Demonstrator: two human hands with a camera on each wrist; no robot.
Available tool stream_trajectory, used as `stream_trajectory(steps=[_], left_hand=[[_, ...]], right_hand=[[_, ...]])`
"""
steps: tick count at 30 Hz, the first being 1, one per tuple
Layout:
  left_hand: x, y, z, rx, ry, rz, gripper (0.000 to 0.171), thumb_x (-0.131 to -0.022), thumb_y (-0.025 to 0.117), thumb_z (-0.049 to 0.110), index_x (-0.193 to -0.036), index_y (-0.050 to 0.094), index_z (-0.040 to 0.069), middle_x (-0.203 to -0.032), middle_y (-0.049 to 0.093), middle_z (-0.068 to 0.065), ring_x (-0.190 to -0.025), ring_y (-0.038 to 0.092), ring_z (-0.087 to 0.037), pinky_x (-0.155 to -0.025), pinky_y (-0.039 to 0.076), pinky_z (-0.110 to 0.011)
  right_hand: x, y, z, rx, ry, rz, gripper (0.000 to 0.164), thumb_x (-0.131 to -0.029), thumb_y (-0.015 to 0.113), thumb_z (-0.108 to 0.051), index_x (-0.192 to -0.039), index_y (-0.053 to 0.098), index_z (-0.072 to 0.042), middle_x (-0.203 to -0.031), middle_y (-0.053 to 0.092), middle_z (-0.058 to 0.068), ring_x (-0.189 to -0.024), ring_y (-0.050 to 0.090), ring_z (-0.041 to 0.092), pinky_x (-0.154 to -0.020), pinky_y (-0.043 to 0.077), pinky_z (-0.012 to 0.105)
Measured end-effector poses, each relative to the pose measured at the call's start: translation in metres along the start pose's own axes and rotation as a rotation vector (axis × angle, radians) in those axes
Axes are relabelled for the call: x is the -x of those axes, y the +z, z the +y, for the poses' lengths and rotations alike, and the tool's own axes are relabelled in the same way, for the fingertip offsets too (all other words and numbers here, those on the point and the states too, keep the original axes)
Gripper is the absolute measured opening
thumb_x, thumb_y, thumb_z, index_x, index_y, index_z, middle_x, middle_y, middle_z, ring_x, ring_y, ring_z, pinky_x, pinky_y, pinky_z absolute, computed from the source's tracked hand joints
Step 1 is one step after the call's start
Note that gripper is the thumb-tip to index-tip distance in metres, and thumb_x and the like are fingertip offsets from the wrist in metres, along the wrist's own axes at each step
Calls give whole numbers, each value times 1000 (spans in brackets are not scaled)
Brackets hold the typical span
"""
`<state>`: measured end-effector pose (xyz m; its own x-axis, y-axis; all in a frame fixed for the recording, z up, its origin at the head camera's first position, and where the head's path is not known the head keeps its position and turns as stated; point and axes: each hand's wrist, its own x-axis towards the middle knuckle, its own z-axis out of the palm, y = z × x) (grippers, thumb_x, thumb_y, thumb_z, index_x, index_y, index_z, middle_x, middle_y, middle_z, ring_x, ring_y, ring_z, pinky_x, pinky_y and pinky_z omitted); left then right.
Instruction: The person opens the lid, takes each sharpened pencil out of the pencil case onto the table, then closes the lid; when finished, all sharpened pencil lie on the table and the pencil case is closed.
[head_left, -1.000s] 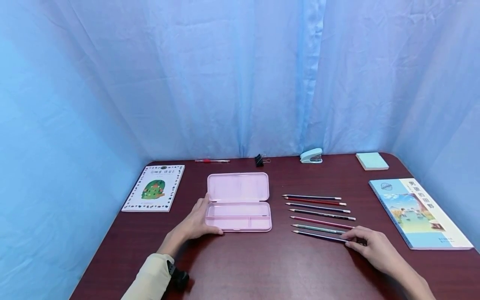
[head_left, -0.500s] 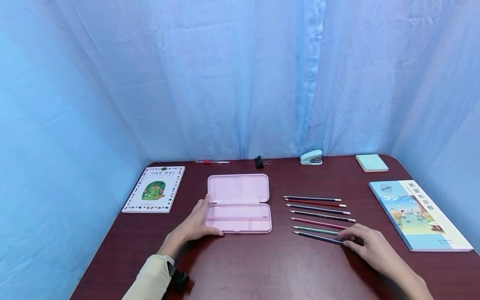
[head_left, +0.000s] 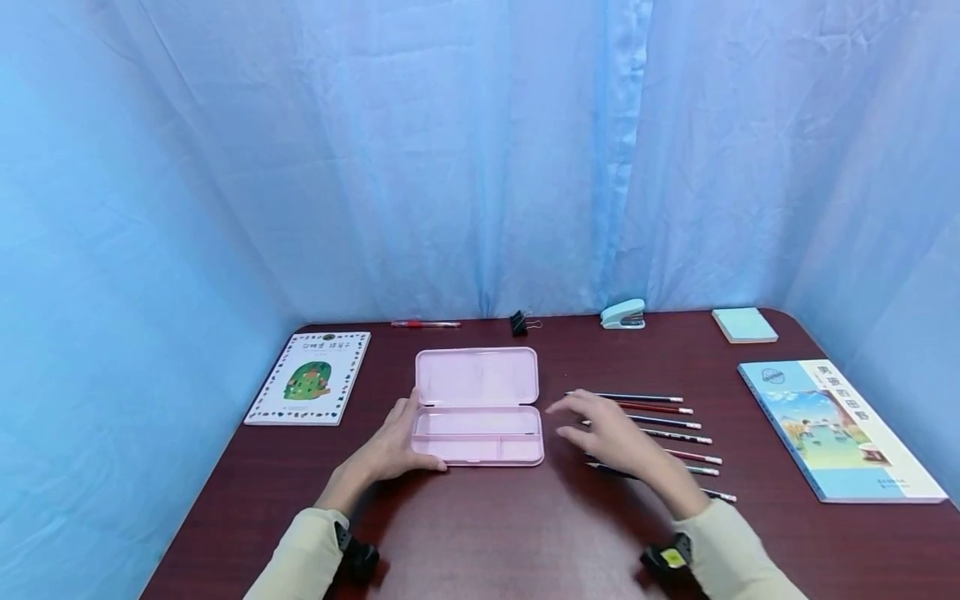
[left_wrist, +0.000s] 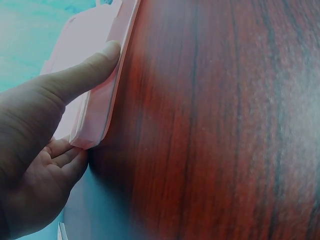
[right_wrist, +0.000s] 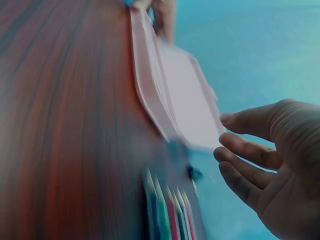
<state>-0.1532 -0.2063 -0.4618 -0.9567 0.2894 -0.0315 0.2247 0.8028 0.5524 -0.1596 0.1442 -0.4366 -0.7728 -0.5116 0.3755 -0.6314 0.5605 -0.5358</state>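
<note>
An opened pink pencil case [head_left: 476, 451] lies on the table with its lid folded back. My left hand [head_left: 390, 446] grips its left end, the thumb [left_wrist: 95, 67] on the front side and the fingers round the corner. My right hand [head_left: 611, 429] hovers just right of the case, over the pencils, its fingers [right_wrist: 245, 150] loosely bent and holding nothing. Several pencils [head_left: 678, 422] lie in a row with their tips toward the case. The hand and forearm hide the middle of some of them.
A white book [head_left: 309, 379] lies at the left and a larger blue-and-white book [head_left: 836, 429] at the right. Along the back edge are a red pen [head_left: 425, 323], a black binder clip [head_left: 519, 323], a mint stapler [head_left: 622, 314] and a sticky-note pad [head_left: 744, 325].
My right hand has left the eraser ends of the nearest pencils and moved left and away from me, toward the case. The left hand stays in place on the pencil case.
</note>
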Motion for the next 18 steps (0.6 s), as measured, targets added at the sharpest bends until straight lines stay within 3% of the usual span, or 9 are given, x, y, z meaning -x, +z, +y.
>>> stream_trajectory(steps=[6, 10, 14, 18], left_hand=[[0, 0, 0, 7, 8, 5, 128, -57, 82, 53, -148, 5, 6, -136, 33, -12, -122, 35, -22, -101, 32, -39], [0, -1, 0, 23, 13, 12, 128, -57, 82, 52, -148, 6, 6, -135, 34, -12, -120, 36, -22, -100, 33, -39], [0, -1, 1, 28, 12, 10, 128, -57, 82, 53, -148, 5, 6, -135, 33, -11, -121, 35, -22, -101, 32, -39], [0, -1, 1, 22, 4, 6, 128, -57, 82, 53, -148, 5, 6, -136, 32, -12, -121, 35, -23, -101, 32, -39]], right_hand=[[-30, 44, -21, -78, -65, -110, 22, -86, 63, -10, -107, 64, -6, -102, 62, 5, -94, 59, 19, -80, 48, 36], [-40, 63, -31, 18, -54, -206, 20, -91, 55, -11, -109, 62, -6, -104, 62, 6, -100, 57, 19, -87, 44, 37], [-47, 69, -36, 128, 1, -250, 19, -91, 54, -12, -106, 63, -6, -100, 62, 6, -95, 57, 17, -85, 44, 37], [-52, 66, -36, 109, 50, -290, 16, -91, 55, -11, -102, 65, -5, -94, 61, 6, -88, 56, 18, -80, 46, 36]])
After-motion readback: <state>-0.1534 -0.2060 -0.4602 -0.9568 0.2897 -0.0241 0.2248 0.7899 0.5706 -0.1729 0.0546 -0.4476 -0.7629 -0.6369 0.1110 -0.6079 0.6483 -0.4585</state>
